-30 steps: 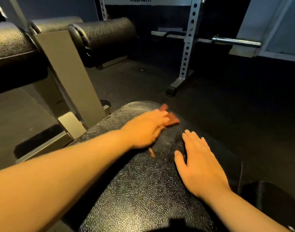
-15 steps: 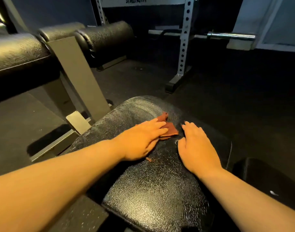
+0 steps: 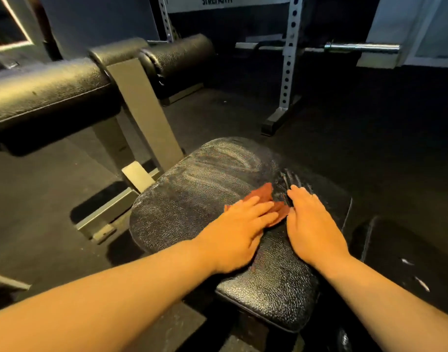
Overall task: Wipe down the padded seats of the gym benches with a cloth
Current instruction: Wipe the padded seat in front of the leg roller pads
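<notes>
On the black textured vinyl bench seat point(image 3: 192, 199), a small rust-brown crumpled cloth point(image 3: 265, 199) lies under the fingers of the left hand point(image 3: 237, 232). Those fingers are straight and held close together, pressing flat on the cloth; its far corner and right edge show beyond the fingertips. The right hand point(image 3: 312, 224) rests palm-down just beside the cloth, fingers straight and together, touching the seat. Most of the cloth is hidden beneath the left hand. The seat's near end is cut off by the forearms. The seat surface carries pale streaks and a dark finger-shaped mark ahead of the right hand. A second black padded bench point(image 3: 47, 90) stands at left.
</notes>
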A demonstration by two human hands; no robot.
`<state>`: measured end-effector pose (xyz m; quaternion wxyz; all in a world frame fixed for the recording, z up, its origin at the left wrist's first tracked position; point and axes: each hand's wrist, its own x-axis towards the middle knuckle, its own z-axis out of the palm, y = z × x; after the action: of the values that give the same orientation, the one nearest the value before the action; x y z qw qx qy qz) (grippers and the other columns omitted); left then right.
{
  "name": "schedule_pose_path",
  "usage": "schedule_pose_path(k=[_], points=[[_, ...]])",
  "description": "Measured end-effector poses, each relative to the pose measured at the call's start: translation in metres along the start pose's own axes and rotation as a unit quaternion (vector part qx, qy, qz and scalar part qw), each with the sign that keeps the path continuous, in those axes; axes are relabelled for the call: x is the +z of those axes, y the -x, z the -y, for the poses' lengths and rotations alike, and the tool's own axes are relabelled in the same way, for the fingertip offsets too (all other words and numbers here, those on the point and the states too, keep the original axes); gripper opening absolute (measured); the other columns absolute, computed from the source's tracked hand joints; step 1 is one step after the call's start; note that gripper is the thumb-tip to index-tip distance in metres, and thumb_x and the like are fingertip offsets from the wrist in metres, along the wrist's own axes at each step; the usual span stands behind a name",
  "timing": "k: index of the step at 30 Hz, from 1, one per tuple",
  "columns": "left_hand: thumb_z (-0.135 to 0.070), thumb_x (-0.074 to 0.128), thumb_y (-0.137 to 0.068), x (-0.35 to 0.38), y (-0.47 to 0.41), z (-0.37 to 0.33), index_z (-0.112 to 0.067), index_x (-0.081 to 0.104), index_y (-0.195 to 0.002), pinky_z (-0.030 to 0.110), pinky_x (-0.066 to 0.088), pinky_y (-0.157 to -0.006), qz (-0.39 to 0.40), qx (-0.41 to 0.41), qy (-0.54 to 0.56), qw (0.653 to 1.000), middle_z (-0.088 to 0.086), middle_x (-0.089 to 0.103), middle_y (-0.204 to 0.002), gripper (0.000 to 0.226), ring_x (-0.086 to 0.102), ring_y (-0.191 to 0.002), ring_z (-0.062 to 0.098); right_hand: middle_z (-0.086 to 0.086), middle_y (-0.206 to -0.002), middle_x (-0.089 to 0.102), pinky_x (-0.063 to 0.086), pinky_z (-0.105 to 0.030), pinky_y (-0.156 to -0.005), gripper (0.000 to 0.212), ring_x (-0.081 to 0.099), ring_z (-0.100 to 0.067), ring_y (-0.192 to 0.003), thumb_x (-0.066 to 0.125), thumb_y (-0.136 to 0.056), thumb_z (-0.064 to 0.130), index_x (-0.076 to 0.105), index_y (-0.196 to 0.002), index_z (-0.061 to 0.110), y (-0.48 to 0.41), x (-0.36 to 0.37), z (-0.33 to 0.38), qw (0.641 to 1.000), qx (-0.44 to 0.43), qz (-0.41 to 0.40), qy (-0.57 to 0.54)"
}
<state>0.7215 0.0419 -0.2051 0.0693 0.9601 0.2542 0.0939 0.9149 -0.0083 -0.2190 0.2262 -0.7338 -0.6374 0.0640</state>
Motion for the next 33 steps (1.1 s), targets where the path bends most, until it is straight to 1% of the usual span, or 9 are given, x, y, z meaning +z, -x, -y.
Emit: schedule_pose_path(k=[3,9,11,16,18,21,25,28,33], points=[[-0.032,0.030,-0.100,-0.016,0.039,0.029,-0.015,0.045,-0.149,0.038,0.014,-0.124,0.018,-0.012,-0.034,0.999,0.005,0.035,-0.159,0.053,0.023,-0.150,0.025,-0.004,-0.162,0.029,0.010,-0.033,-0.126,0.051,0.021,-0.019,-0.152,0.037,-0.104,0.020,0.034,-0.154,0.012,0.001,0.000,-0.002,1.000,0.012,0.008,-0.014],[-0.034,0.024,-0.086,-0.024,0.028,0.046,-0.014,0.052,-0.130,0.051,0.034,-0.108,-0.046,-0.325,-0.082,0.941,0.005,0.045,-0.142,0.057,0.041,-0.129,0.036,-0.002,-0.164,0.023,0.007,-0.030,-0.124,0.051,0.014,-0.018,-0.153,0.034,-0.106,0.021,0.029,-0.156,0.012,0.006,-0.007,0.006,0.999,0.033,0.026,-0.030],[-0.033,0.027,-0.084,-0.008,0.020,0.005,-0.019,0.052,-0.135,0.050,0.034,-0.108,-0.043,-0.288,-0.069,0.954,-0.001,0.041,-0.150,0.058,0.040,-0.131,0.033,-0.002,-0.164,0.025,0.008,-0.031,-0.124,0.050,0.015,-0.018,-0.153,0.035,-0.106,0.018,0.032,-0.155,0.013,0.011,-0.009,0.008,0.998,0.031,0.031,-0.041],[-0.031,0.037,-0.093,-0.008,0.060,-0.050,-0.017,0.055,-0.141,0.046,0.029,-0.118,0.012,-0.002,-0.014,1.000,0.007,0.045,-0.153,0.053,0.040,-0.139,0.034,-0.003,-0.162,0.028,0.011,-0.028,-0.120,0.049,0.019,-0.021,-0.151,0.036,-0.104,0.008,0.036,-0.153,0.013,0.026,-0.016,0.016,0.998,0.023,0.036,-0.056],[-0.031,0.037,-0.095,-0.027,0.074,-0.028,-0.019,0.054,-0.139,0.040,0.029,-0.115,0.012,-0.002,-0.020,1.000,0.006,0.047,-0.149,0.049,0.040,-0.138,0.027,-0.001,-0.164,0.024,0.008,-0.027,-0.120,0.049,0.013,-0.019,-0.153,0.034,-0.105,0.008,0.033,-0.154,0.014,0.034,-0.015,0.019,0.997,0.022,0.046,-0.057],[-0.034,0.028,-0.093,-0.034,0.082,0.021,-0.016,0.054,-0.129,0.048,0.041,-0.105,-0.036,-0.158,-0.044,0.986,0.006,0.051,-0.133,0.048,0.046,-0.122,0.027,0.001,-0.166,0.019,-0.003,-0.021,-0.117,0.050,0.008,-0.016,-0.154,0.032,-0.106,0.008,0.030,-0.156,0.013,0.041,-0.009,0.019,0.997,0.004,0.056,-0.050],[-0.030,0.039,-0.096,-0.019,0.059,0.010,-0.013,0.047,-0.137,0.051,0.037,-0.104,-0.049,-0.318,-0.095,0.942,0.005,0.040,-0.146,0.045,0.038,-0.127,0.032,0.002,-0.166,0.018,0.002,-0.027,-0.121,0.051,0.006,-0.019,-0.154,0.033,-0.106,0.011,0.029,-0.157,0.017,0.044,-0.009,0.021,0.996,0.024,0.057,-0.061],[-0.029,0.037,-0.095,-0.002,0.046,-0.042,-0.018,0.046,-0.142,0.050,0.027,-0.114,-0.047,-0.227,-0.040,0.972,0.000,0.033,-0.156,0.049,0.031,-0.138,0.030,0.003,-0.165,0.023,0.004,-0.029,-0.122,0.049,0.011,-0.018,-0.154,0.034,-0.105,0.011,0.034,-0.154,0.017,0.045,-0.006,0.018,0.997,0.016,0.045,-0.061],[-0.024,0.042,-0.102,-0.016,0.062,-0.063,-0.024,0.036,-0.154,0.036,-0.002,-0.122,0.079,-0.043,0.082,0.993,-0.005,0.017,-0.166,0.053,0.006,-0.154,0.021,0.001,-0.162,0.031,0.014,-0.036,-0.125,0.047,0.019,-0.020,-0.153,0.036,-0.105,0.012,0.042,-0.151,0.020,0.046,-0.003,0.012,0.995,0.021,0.041,-0.088]])
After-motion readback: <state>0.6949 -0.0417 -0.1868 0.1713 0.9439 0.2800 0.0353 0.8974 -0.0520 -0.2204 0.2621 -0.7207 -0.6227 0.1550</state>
